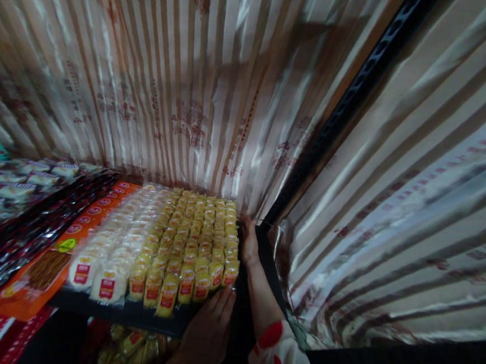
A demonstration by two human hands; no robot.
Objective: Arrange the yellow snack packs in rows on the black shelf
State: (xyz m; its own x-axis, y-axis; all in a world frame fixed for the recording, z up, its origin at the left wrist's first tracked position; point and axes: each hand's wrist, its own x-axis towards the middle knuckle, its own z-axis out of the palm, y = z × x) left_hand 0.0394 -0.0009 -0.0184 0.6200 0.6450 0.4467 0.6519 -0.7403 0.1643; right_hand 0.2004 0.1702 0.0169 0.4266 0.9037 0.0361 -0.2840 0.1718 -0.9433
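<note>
A: Where to look for the yellow packets (191, 245)?

B: On the dark shelf (132, 312), arranged in close rows, directly beside the white packets (114, 245) and not far from the black post (336, 119).

A: And the left hand (211, 319)?

B: At the front right corner of the rows, with fingers stretched and held together, against or just beside the nearest packet. Thumb out of sight; cannot tell whether grasping.

A: And the right hand (249, 241)?

B: Farther back, along the right side of the rows, near the foot of the post. Too blurred and too much hidden at the fingers; cannot tell whether clenched or released.

A: Heavy or light to handle?

B: Judging by the look, quite light, each one. Probably soft or crumbly under the shiny wrap, therefore easy to crush. Perhaps also slippery, because of the smooth film.

A: Then, where to take hold?

B: For one packet, best at the two sides, low, with gentle pressure. For a whole row, better to support front and back at the same time, against toppling.
</note>
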